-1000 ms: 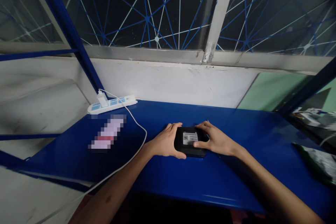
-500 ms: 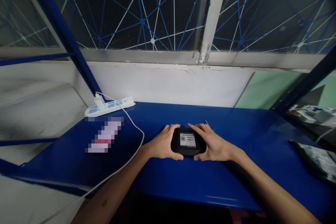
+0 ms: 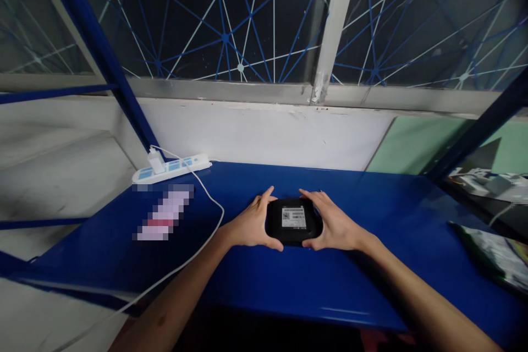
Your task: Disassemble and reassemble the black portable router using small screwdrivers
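A black, rounded, box-shaped device (image 3: pixel 293 235) is between my two hands over the blue table (image 3: pixel 264 280). Its upper face carries a white label (image 3: pixel 293 217) with a square code and print. On its left side, my left hand (image 3: pixel 253 223) curves around the edge, thumb at the near corner and fingers at the far corner, index finger slightly raised. My right hand (image 3: pixel 334 223) wraps the right side in the same way, thumb in front and fingers behind. Whether the device rests on the table I cannot tell.
A white power strip (image 3: pixel 177 168) with a plugged-in charger (image 3: pixel 155 160) lies at the back left. Its white cable (image 3: pixel 214 201) runs towards me past my left arm. A blurred-out pinkish item (image 3: pixel 167 212) lies at left, a plastic bag (image 3: pixel 495 253) at right.
My left fingers have lifted and spread a little at the far left corner. The device and both hands appear slightly further left. A green-tipped thin item behind my right hand is now mostly hidden.
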`<state>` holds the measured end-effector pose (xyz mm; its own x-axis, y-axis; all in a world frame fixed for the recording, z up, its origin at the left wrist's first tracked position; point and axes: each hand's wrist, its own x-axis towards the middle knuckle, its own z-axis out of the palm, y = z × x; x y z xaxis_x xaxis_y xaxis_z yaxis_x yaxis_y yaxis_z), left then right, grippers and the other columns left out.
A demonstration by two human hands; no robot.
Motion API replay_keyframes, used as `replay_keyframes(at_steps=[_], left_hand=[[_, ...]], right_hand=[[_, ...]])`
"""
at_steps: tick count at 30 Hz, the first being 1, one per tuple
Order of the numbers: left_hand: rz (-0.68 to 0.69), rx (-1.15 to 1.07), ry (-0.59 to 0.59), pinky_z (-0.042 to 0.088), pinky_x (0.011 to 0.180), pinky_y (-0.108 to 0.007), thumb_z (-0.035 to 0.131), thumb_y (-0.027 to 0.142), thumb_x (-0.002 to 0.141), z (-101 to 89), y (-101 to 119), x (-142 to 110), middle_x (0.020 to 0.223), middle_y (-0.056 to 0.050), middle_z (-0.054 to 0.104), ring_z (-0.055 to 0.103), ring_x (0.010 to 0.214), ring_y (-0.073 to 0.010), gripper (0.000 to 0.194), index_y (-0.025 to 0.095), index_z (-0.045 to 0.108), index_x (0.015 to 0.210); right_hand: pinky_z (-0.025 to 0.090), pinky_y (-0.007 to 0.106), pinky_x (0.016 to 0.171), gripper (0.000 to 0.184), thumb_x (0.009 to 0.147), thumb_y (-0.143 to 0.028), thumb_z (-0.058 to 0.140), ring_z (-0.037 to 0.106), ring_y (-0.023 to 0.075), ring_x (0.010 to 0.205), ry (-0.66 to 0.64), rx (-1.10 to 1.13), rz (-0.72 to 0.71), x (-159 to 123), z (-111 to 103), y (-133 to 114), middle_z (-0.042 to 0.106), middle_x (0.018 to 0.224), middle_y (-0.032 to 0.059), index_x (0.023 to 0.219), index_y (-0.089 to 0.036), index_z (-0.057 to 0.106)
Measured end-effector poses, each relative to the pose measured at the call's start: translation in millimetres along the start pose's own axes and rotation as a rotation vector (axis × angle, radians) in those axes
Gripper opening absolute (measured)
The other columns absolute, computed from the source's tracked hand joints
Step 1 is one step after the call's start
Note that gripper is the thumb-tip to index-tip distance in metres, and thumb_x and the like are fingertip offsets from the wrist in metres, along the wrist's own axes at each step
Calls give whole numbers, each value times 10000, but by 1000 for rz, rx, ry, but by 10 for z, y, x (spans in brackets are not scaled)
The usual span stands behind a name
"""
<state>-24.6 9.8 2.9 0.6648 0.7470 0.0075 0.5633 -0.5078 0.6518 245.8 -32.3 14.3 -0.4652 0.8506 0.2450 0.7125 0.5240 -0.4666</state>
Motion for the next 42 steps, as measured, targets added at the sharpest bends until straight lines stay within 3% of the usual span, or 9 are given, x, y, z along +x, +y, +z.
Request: replay_keyframes(at_steps=[5, 19, 24, 26, 29, 34, 38, 42], left_hand=[[-23, 7, -21, 293, 1133, -584, 874, 538, 548, -137, -33, -33, 1545, -221, 314, 278, 1439, -428, 1470, 193, -133, 1562], [-299, 176, -127, 353, 1133, -502, 795, 390, 595, -815, -198, -504, 1559, -189, 341, 402, 1399, -392, 1219, 194, 89, 1568], [-305, 202, -147, 338, 1147, -510, 785, 389, 620, -959, -191, -659, 1631, -174, 200, 337, 1443, -391, 1206, 221, 66, 1574], [-278, 181, -125, 354, 1131, -533, 778, 470, 658, -945, -103, -677, 1630, -165, 211, 357, 1429, -405, 1164, 248, 91, 1571], [-231, 131, -75, 385, 1114, -508, 665, 557, 799, -816, 88, -607, 1609, -129, 276, 415, 1397, -367, 943, 278, 176, 1555], [44, 178, -17, 348, 1147, -490, 656, 520, 829, -411, 331, -204, 1522, -84, 433, 373, 1412, -335, 754, 259, 379, 1479], [186, 204, -39, 290, 1172, -531, 780, 506, 713, -166, 403, 189, 1520, -131, 418, 361, 1407, -374, 902, 217, 396, 1476], [266, 159, -103, 198, 1203, -567, 828, 538, 639, -84, 424, 418, 1525, -143, 409, 343, 1426, -395, 1042, 225, 343, 1507]], right_hand=[[397, 590, 1069, 1126, 618, -482, 828, 467, 371, 1279, 73, 69, 12, -11, -72, 58, 502, 1394, 159, 1544, -243, 233], [392, 591, 1067, 1101, 647, -462, 815, 472, 355, 1250, 109, 33, 41, -10, -128, 238, 521, 1363, 146, 1550, -246, 222], [404, 574, 1068, 1111, 628, -469, 826, 470, 355, 1243, 91, 16, 51, -5, -122, 208, 520, 1361, 156, 1541, -215, 245], [404, 573, 1070, 1120, 623, -468, 829, 470, 357, 1242, 89, 11, 45, -1, -119, 206, 521, 1362, 161, 1541, -207, 243], [406, 581, 1066, 1121, 630, -484, 825, 468, 361, 1245, 86, 4, 30, 3, -111, 202, 521, 1364, 162, 1545, -210, 236], [410, 591, 1057, 1135, 630, -516, 827, 460, 371, 1257, 85, -9, -12, 2, -86, 156, 508, 1395, 167, 1549, -220, 232], [415, 581, 1059, 1139, 627, -517, 833, 456, 373, 1272, 74, 3, -48, 0, -64, 102, 499, 1416, 171, 1549, -219, 235], [413, 603, 1052, 1177, 614, -535, 835, 455, 390, 1273, 84, -6, -87, -2, -49, 85, 489, 1430, 174, 1562, -226, 208]])
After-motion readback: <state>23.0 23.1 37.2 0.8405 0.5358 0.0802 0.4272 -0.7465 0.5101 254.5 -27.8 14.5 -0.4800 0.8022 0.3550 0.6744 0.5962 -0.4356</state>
